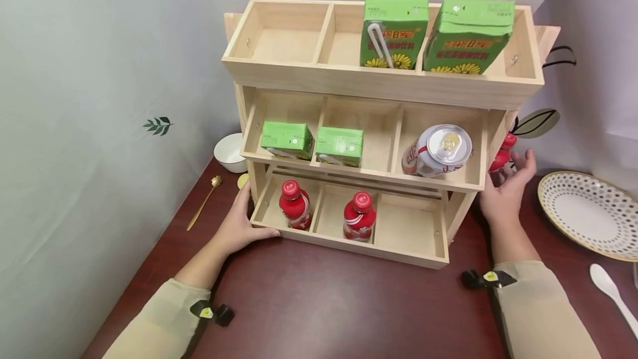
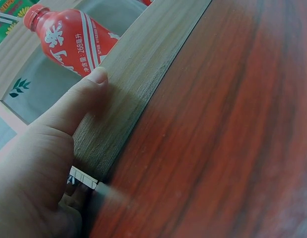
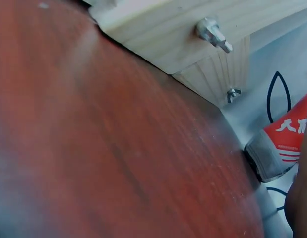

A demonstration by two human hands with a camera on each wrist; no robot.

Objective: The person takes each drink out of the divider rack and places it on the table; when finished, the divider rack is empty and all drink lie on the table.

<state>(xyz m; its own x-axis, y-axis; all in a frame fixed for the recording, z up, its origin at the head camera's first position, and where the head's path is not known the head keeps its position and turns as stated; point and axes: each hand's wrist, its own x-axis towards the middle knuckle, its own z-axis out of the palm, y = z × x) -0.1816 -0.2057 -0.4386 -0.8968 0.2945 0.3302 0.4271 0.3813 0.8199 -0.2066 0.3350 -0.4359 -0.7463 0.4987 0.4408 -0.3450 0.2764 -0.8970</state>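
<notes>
A three-tier wooden rack (image 1: 319, 79) stands on the table. My left hand (image 1: 240, 230) grips its lower left corner, thumb along the front board and fingers round the side. Close to that thumb, a red bottle (image 1: 295, 206) stands in the bottom left compartment; another red bottle (image 1: 360, 218) is in the middle one. Beyond the rack's right side, my right hand (image 1: 505, 195) is spread, its fingers near a third red bottle (image 3: 282, 144). This bottle is partly hidden by the rack and hand; contact between them is unclear.
Green drink cartons (image 1: 396, 29) sit on the top and middle tiers, with a can (image 1: 438, 151) at middle right. A white bowl (image 1: 230, 151) and gold spoon (image 1: 205, 202) lie left. A dotted plate (image 1: 553, 204) and white spoon (image 1: 610, 292) lie right.
</notes>
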